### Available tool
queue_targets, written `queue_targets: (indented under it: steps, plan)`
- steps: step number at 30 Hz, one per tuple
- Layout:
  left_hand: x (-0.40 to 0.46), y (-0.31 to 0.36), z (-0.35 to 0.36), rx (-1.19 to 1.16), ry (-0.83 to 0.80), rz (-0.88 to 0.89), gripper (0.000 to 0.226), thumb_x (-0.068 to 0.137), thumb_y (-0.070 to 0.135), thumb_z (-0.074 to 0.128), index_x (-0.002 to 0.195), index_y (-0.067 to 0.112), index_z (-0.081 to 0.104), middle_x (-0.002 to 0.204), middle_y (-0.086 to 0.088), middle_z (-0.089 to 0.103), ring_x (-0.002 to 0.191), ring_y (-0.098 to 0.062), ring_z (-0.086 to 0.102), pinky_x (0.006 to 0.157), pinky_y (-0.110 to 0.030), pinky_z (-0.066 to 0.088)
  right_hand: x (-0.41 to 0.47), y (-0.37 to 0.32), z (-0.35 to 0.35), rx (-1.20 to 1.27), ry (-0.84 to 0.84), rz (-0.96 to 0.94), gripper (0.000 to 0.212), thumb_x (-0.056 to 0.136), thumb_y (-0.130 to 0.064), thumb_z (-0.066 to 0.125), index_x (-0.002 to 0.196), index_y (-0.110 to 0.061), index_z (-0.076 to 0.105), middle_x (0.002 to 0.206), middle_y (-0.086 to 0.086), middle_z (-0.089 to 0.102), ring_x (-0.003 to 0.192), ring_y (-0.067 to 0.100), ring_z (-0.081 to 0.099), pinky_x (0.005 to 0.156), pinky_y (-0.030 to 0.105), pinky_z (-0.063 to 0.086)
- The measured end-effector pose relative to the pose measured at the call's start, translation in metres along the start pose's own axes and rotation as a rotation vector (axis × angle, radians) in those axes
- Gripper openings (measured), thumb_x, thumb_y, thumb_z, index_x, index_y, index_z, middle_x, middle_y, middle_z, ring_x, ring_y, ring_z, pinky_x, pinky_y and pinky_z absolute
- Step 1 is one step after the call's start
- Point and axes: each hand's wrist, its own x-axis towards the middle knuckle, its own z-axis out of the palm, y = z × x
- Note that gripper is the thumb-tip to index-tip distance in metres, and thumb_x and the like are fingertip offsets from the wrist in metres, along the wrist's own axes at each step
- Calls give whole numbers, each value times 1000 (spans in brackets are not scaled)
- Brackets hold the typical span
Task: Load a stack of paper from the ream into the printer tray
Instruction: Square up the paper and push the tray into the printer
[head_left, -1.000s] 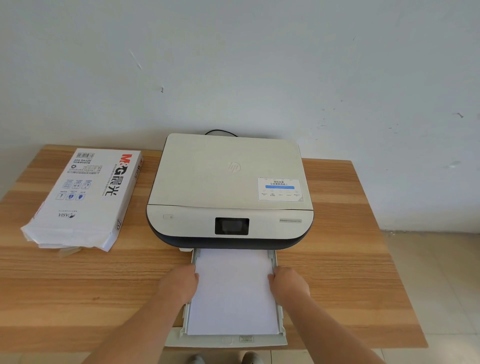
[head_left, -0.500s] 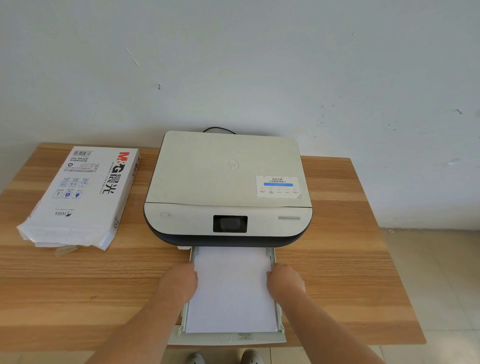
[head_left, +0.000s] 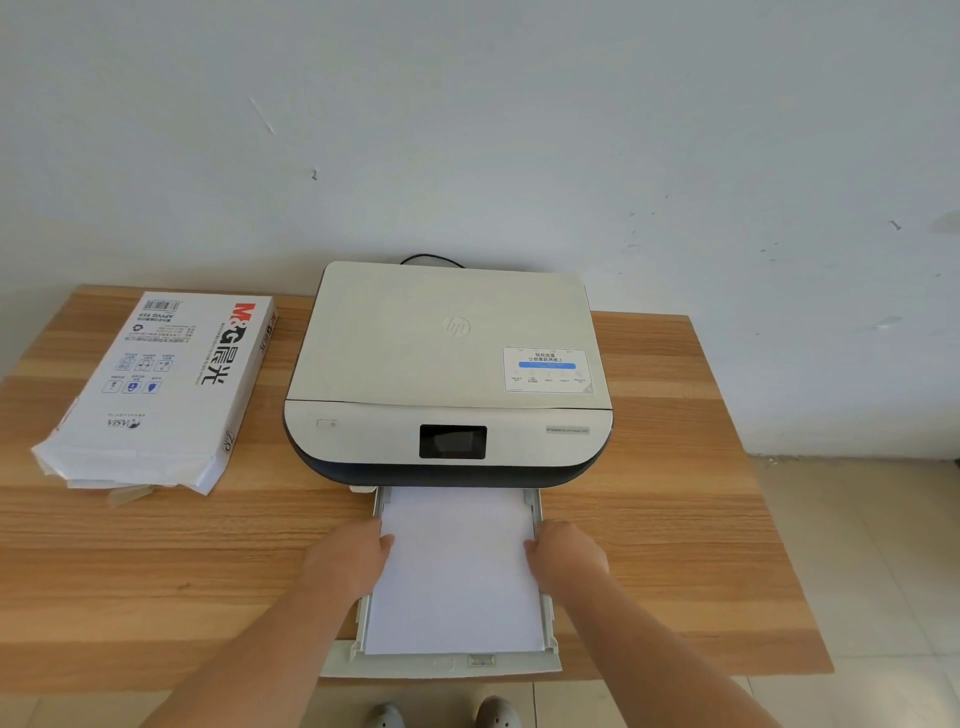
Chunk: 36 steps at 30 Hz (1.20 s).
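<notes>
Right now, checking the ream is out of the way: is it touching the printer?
Apart. The head view shows a strip of bare table between the ream and the printer.

A wooden table (head_left: 675, 519) with a striped grain is standing against the wall, its near edge lying under the person's forearms. A printer (head_left: 447, 374) is sitting on it just beyond the hands, its pulled-out tray (head_left: 441, 665) reaching past the table's near edge between the arms. A ream (head_left: 161, 384) in a white wrapper, torn open at its near end, is lying flat well to the left of the left hand (head_left: 348, 561).
</notes>
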Motion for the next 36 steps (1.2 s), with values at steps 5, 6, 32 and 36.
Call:
queue_targets:
  steps: [5,6,32,36]
  plan:
    - [-27,10,-5,78,144,142,27,97,44,38,107,22,49,93,4,54,80,-10,52,70,-22,49,-23,9,4,0,81,-87,42,96,-47,40,123,-16,49,106,2,60,82,18,58,65,30,50]
    - [-34,12,-2,81,162,199,26,97,45,39,108,23,48,99,5,52,83,-9,50,73,-22,48,-28,9,6,-11,99,-110,46,95,-50,39,126,-17,45,110,2,59,84,19,58,65,30,49]
    - [-94,2,41,330,-78,357,86,86,62,46,151,27,3,161,2,-12,147,-22,-14,119,-50,-2,-66,17,70,-274,45,-425,97,56,-83,48,135,-27,43,140,6,53,128,31,51,97,50,42]
    - [-96,2,44,355,-83,347,89,86,62,47,151,27,-1,161,1,-13,147,-23,-14,119,-51,-3,-64,18,70,-289,67,-429,101,52,-83,51,136,-26,44,140,7,52,134,30,37,97,50,41]
